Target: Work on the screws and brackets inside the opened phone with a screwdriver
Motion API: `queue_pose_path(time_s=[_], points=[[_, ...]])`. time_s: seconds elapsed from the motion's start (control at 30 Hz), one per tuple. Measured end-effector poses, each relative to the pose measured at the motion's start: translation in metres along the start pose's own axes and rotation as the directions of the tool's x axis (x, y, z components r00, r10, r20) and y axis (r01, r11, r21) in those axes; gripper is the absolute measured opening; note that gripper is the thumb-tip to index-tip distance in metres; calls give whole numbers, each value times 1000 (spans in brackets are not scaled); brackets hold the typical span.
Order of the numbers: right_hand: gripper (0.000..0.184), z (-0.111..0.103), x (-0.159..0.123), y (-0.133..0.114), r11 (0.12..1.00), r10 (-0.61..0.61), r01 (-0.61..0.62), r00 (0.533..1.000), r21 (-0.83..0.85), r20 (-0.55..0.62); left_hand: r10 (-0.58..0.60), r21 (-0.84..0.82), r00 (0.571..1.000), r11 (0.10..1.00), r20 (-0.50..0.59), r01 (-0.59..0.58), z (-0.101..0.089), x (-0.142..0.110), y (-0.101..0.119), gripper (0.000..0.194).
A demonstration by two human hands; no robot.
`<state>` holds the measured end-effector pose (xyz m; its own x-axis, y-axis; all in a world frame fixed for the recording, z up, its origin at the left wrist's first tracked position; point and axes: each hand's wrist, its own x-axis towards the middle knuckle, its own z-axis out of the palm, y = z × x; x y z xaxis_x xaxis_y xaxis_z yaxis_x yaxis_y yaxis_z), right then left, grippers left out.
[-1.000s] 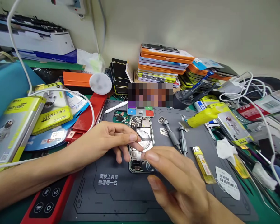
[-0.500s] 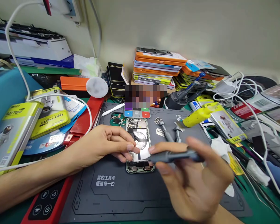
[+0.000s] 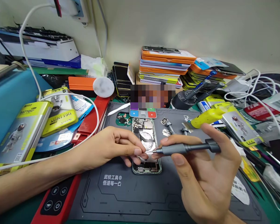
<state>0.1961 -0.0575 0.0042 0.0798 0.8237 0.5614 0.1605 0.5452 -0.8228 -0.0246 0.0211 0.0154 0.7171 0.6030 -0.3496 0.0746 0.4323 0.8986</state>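
Observation:
An opened phone (image 3: 151,130) lies face up on the dark grey mat (image 3: 121,202), its inner parts bare. Over its left edge my left hand (image 3: 121,146) is closed in a pinch of thumb and forefinger; whatever is between the tips is too small to make out. My right hand (image 3: 207,174) grips a grey precision screwdriver (image 3: 177,149), held nearly level above the phone. The screwdriver's tip points left and meets or almost meets my left fingertips. Its rounded end rests by my raised right forefinger.
Behind the phone are a small round circuit board (image 3: 123,119) and a white stick tool (image 3: 118,109). Screwdrivers (image 3: 169,127) lie right of it, near a yellow bottle (image 3: 204,117). Battery boxes (image 3: 25,130) and a red device (image 3: 56,199) stand left; a white cable (image 3: 96,109) crosses there.
The screwdriver's tip has moved from over the phone's lower part up to my left fingertips. My right hand has turned and its fingers have shifted on the handle. The whole view has swung slightly left.

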Motion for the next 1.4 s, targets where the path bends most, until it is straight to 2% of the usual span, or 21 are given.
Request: queue_pose_path(time_s=[0.27,0.43,0.63,0.87,0.97,1.17,1.4], points=[[63,0,0,2,998,-37,39,998,-44,44,-4,22,1000,1000,22,4,-2,0,-1,14],[63,0,2,0,1000,-17,18,998,-17,63,-9,24,1000,1000,29,9,-3,1,-3,13],[67,2,1,1,998,-58,59,996,-11,68,-7,12,1000,1000,28,6,-3,3,-3,13],[64,1,-4,-3,996,72,-75,995,45,76,3,10,1000,1000,23,-3,-3,2,-3,14],[62,1,-4,-2,995,84,-88,994,46,66,-8,-8,1000,1000,9,8,-2,2,-3,15],[66,4,-3,-1,999,36,-37,996,11,85,-8,8,1000,1000,-1,8,0,2,-2,16],[58,1,-4,-3,988,130,-133,991,85,33,17,6,1000,1000,26,-17,0,0,-2,11]])
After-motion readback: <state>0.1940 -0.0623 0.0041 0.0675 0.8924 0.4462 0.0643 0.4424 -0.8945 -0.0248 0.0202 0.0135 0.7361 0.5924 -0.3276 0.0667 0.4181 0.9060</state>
